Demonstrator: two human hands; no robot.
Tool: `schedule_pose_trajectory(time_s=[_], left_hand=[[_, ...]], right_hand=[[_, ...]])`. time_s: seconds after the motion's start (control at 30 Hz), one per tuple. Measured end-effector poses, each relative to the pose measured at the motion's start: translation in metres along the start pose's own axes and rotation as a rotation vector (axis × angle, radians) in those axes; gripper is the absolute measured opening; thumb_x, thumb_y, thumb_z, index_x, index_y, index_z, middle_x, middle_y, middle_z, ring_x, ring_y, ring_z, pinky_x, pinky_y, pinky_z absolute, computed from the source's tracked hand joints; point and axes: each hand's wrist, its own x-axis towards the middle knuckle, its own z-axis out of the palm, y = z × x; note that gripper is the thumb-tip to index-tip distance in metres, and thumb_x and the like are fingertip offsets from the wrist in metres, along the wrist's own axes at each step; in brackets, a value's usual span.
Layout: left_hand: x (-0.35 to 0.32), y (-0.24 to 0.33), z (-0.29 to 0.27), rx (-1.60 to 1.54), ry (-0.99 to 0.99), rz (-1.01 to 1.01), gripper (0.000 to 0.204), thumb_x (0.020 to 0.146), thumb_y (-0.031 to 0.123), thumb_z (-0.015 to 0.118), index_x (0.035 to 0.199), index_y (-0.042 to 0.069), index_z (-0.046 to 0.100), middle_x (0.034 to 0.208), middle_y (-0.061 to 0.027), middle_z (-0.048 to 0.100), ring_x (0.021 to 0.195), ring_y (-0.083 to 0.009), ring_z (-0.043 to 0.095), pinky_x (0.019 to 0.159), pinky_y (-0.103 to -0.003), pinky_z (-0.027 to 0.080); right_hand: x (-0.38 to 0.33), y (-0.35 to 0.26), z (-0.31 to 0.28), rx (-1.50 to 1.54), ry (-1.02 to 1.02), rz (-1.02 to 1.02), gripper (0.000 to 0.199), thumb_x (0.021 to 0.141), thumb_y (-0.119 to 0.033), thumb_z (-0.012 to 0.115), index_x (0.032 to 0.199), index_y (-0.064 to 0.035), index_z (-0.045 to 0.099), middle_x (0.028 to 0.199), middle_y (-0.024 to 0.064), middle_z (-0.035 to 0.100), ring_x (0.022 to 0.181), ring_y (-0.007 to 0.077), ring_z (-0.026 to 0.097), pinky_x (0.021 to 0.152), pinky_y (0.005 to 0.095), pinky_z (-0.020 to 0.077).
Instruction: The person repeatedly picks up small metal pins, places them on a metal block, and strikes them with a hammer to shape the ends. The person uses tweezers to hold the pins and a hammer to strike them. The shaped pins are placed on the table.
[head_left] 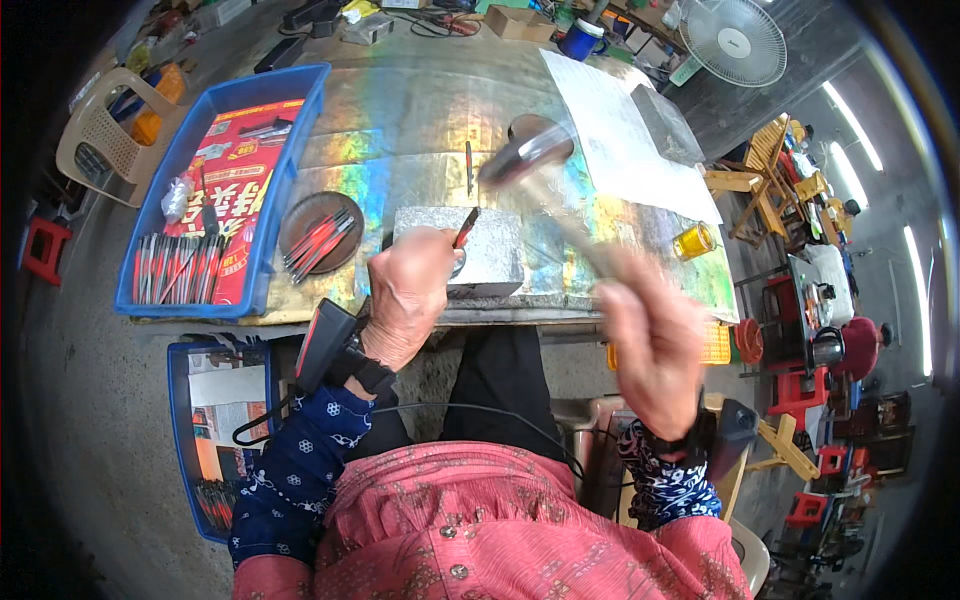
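Note:
My left hand (pixel 408 285) is closed in a pinch on a slim red-and-black piece (pixel 466 228), its dark tip showing above my fingers. The piece is held over a silvery metal block (pixel 495 250) at the table's near edge. In my right hand (pixel 650 335) is a hammer (pixel 530 155), gripped by its handle. Motion blurs the hammer, whose head is up and to the right of the block. Another slim dark piece (pixel 469 167) lies behind the block. Left of my left hand, a round brown dish (pixel 309 206) holds several red-and-black pieces (pixel 322 240).
A blue tray (pixel 190 310) with rows of red-and-black pieces stands on the table's left; another blue tray (pixel 180 420) sits below it. To the right are a white sheet (pixel 600 130), a grey slab (pixel 668 125) and a yellow container (pixel 693 241). A fan (pixel 735 42) stands at far right.

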Motion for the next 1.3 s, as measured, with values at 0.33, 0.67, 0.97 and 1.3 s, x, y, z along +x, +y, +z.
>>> schedule_pose_trajectory(time_s=[0.33, 0.67, 0.97, 1.3], left_hand=[[0.000, 0.003, -0.002, 0.064, 0.005, -0.002, 0.013, 0.081, -0.002, 0.068, 0.094, -0.003, 0.069, 0.087, -0.0158, 0.070, 0.079, -0.0233, 0.070, 0.067, -0.030, 0.053], [-0.001, 0.001, -0.002, 0.065, 0.004, -0.001, 0.013, 0.080, -0.002, 0.068, 0.093, -0.003, 0.069, 0.087, -0.0158, 0.070, 0.078, -0.0243, 0.070, 0.067, -0.030, 0.052], [0.001, 0.002, -0.004, -0.020, 0.005, -0.081, 0.013, 0.083, -0.001, 0.067, 0.096, -0.003, 0.071, 0.086, -0.0107, 0.072, 0.072, -0.0122, 0.066, 0.064, -0.026, 0.052], [0.008, 0.000, -0.047, -0.756, -0.072, -0.479, 0.020, 0.094, 0.009, 0.061, 0.109, -0.004, 0.061, 0.090, -0.0124, 0.067, 0.075, -0.0174, 0.068, 0.066, -0.026, 0.058]], right_hand=[[0.000, -0.013, -0.018, 0.021, 0.109, -0.030, 0.022, 0.088, -0.005, 0.063, 0.108, 0.0043, 0.065, 0.070, 0.0082, 0.062, 0.058, 0.0108, 0.055, 0.056, 0.0255, 0.0449], [-0.003, 0.008, 0.002, 0.069, -0.079, 0.092, 0.017, 0.091, -0.009, 0.063, 0.103, 0.0031, 0.064, 0.062, 0.0136, 0.053, 0.052, 0.0165, 0.050, 0.052, 0.0297, 0.0427], [-0.015, 0.028, 0.014, 0.049, 0.026, 0.085, 0.017, 0.092, -0.008, 0.062, 0.105, 0.0028, 0.065, 0.066, 0.0085, 0.056, 0.056, 0.0110, 0.050, 0.053, 0.0256, 0.0425], [-0.028, 0.068, 0.059, -0.246, 0.146, -0.039, 0.022, 0.085, -0.010, 0.066, 0.107, -0.0047, 0.064, 0.078, 0.0150, 0.061, 0.066, 0.0323, 0.061, 0.059, 0.0391, 0.0472]])
